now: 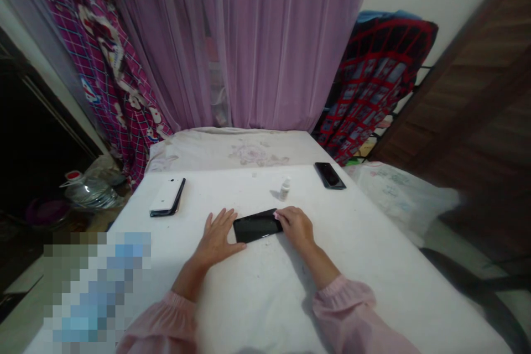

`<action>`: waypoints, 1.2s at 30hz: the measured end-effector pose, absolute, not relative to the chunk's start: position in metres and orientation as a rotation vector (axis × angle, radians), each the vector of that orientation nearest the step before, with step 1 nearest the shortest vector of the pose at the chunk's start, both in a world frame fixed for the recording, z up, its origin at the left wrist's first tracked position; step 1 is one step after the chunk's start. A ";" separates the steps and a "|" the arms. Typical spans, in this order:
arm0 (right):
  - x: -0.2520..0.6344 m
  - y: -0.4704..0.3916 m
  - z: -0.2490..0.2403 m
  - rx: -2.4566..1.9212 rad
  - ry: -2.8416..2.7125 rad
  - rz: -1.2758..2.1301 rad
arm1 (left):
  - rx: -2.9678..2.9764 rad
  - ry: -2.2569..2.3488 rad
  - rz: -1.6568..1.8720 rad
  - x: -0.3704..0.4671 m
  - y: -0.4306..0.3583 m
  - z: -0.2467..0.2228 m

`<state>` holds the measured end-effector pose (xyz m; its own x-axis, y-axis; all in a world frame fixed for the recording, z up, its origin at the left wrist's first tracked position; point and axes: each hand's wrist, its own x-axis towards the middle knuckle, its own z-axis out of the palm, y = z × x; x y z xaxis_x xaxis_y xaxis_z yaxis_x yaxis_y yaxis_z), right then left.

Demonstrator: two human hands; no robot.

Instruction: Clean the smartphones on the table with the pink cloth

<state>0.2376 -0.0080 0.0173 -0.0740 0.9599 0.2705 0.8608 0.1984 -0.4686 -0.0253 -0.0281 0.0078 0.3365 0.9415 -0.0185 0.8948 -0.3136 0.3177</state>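
A black smartphone (pixel 257 225) lies flat on the white tabletop, slightly turned, its dark glass face up. My left hand (pixel 218 238) rests on the table at the phone's left end, fingers spread and thumb along its lower corner. At the right end, my right hand (pixel 295 225) is closed in a pinch on a small pink piece (pixel 277 214), which meets the phone's upper right corner. I cannot make out what the pink piece is. Just beyond the phone stands a small white bottle (pixel 284 189), upright.
White and dark phones (pixel 168 197) lie stacked at the left; more dark phones (pixel 330 175) lie at the right. The table (pixel 357 265) has a flowered cloth (pixel 257 152) at its far end, against purple curtains (pixel 274 38). A plastic bag (pixel 398 193) hangs beyond the right edge.
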 end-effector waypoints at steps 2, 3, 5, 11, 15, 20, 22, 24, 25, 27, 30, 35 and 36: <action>0.237 -0.012 0.012 -1.716 -1.960 0.146 | 2.336 1.641 0.232 -0.023 -0.029 0.008; 0.236 -0.013 0.010 -1.719 -1.963 0.105 | 2.333 1.640 0.224 -0.022 -0.030 0.008; 0.232 -0.014 0.008 -1.716 -1.974 0.047 | 2.326 1.640 0.217 -0.018 -0.033 0.007; 0.216 -0.024 0.007 -1.647 -2.023 -0.020 | 2.347 1.658 0.330 -0.006 -0.039 0.002; 0.196 -0.041 0.006 -1.499 -2.097 0.017 | 2.373 1.628 0.350 -0.008 -0.038 -0.002; 0.193 -0.047 0.004 -1.425 -2.144 0.001 | 2.437 1.580 0.385 -0.014 -0.036 -0.011; 0.203 -0.041 0.003 -1.490 -2.102 -0.031 | 2.466 1.563 0.404 -0.016 -0.036 -0.015; 0.215 -0.032 0.002 -1.577 -2.035 -0.047 | 2.490 1.542 0.392 -0.017 -0.036 -0.018; 0.220 -0.029 0.002 -1.609 -2.009 -0.045 | 2.504 1.531 0.385 -0.017 -0.036 -0.019; 0.224 -0.024 0.001 -1.643 -1.983 -0.037 | 2.540 1.511 0.381 -0.017 -0.037 -0.018; 0.215 -0.026 0.002 -1.635 -1.996 -0.044 | 2.594 1.501 0.394 -0.015 -0.040 -0.016; 0.185 -0.040 0.002 -1.490 -2.110 -0.015 | 2.626 1.562 0.381 -0.008 -0.043 -0.008; 0.184 -0.042 0.002 -1.473 -2.119 -0.011 | 2.635 1.562 0.380 -0.007 -0.044 -0.006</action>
